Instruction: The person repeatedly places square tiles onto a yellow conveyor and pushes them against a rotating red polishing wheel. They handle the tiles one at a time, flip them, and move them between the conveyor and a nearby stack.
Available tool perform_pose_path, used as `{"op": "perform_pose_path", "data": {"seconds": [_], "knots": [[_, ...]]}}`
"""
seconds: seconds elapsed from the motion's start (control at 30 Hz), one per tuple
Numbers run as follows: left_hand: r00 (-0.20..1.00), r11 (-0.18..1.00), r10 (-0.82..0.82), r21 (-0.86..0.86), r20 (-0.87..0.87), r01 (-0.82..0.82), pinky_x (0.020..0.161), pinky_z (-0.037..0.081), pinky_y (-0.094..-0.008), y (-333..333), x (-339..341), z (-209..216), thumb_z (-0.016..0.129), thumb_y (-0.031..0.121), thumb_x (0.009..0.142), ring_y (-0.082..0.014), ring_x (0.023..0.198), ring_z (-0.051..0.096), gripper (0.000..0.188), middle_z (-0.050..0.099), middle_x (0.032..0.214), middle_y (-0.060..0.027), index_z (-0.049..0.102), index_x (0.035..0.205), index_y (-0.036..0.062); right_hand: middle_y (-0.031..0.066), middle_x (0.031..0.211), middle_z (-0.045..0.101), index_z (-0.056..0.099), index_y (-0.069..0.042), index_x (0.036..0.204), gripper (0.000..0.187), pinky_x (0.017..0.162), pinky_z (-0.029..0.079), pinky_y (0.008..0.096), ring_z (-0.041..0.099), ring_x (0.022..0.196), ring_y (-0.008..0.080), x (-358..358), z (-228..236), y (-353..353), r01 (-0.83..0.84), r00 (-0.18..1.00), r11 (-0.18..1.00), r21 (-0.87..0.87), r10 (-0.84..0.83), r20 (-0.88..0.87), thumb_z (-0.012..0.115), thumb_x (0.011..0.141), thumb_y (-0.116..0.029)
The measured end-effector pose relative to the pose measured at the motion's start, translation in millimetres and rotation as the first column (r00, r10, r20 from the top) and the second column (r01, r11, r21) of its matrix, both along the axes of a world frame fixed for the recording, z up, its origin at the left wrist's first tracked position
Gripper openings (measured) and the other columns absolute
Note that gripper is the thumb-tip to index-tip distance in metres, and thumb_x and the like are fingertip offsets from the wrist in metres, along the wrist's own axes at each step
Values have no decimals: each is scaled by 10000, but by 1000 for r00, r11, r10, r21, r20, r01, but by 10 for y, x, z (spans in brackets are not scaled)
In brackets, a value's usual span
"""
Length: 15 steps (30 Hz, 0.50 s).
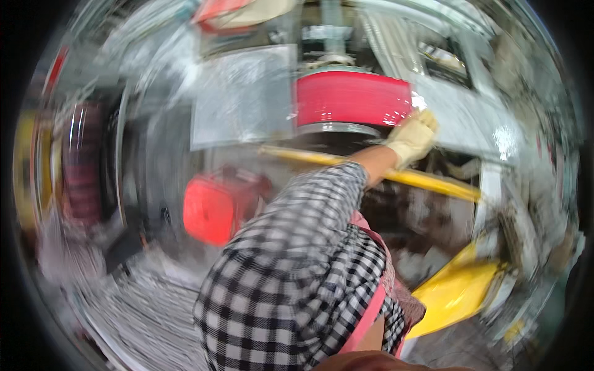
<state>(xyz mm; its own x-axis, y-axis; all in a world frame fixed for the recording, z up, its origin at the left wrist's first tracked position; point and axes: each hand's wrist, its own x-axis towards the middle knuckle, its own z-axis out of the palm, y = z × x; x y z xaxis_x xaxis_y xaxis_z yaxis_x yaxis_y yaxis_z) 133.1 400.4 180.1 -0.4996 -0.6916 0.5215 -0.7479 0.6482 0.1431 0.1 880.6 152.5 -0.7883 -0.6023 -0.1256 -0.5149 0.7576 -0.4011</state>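
My left hand [414,137], in a pale yellow glove, reaches forward to the right end of a glossy red curved surface [354,98]. Its fingers are curled at the red surface's right edge; what they hold, if anything, is hidden. A pale rounded rim [337,129] runs just under the red surface. Grey flat sheets or panels [244,96] flank it on the left, with another grey panel [467,114] on the right. A black-and-white checked sleeve covers my left arm. My right hand does not show.
A yellow bar [427,183] crosses below the red surface. At the lower right stands a yellow panel [461,290]. A red container-like object [210,209] is on the left, above a blurred stack of pale sheets [145,309]. Motion blur smears the surroundings.
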Motion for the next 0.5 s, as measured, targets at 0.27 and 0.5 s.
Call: {"op": "perform_pose_path", "data": {"seconds": [0.27, 0.5], "knots": [[100, 498, 859, -864, 503, 72, 731, 413, -290, -38, -1612, -306, 476, 197, 956, -150, 718, 459, 218, 428, 746, 29, 440, 744, 161, 171, 1457, 495, 482, -37, 1441, 491, 1136, 332, 447, 428, 1371, 336, -1990, -186, -1602, -537, 843, 826, 173, 531, 83, 406, 1057, -333], [747, 841, 507, -437, 430, -319, 865, 378, -340, -82, -2300, -620, 466, 170, 932, -200, 846, 461, 155, 462, 836, -17, 460, 790, 108, 162, 1407, 530, 518, -41, 1398, 457, 1092, 369, 443, 467, 1323, 337, -2418, -57, -2085, -599, 799, 770, 217, 590, 113, 427, 1048, -320]]}}
